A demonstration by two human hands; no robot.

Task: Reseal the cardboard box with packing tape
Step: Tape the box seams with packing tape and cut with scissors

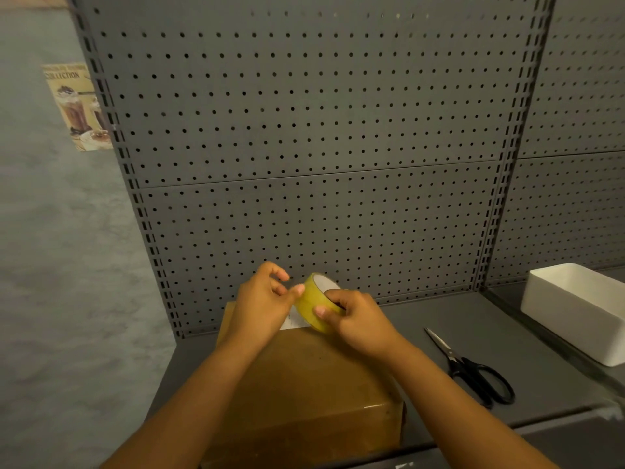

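A brown cardboard box [304,384] lies on the grey shelf [473,333], its flaps closed, with a white label showing at its far end. Above that far end my right hand [358,323] grips a yellow roll of packing tape [316,301], fingers curled through its core and thumb on the outer face. My left hand [263,299] is beside the roll on its left, with fingertips at the roll's surface. Whether a tape end is pinched there is too small to tell.
Black-handled scissors [473,370] lie on the shelf to the right of the box. A white rectangular bin [575,309] stands at the far right. A grey pegboard wall [321,147] rises behind. The floor [67,265] lies to the left.
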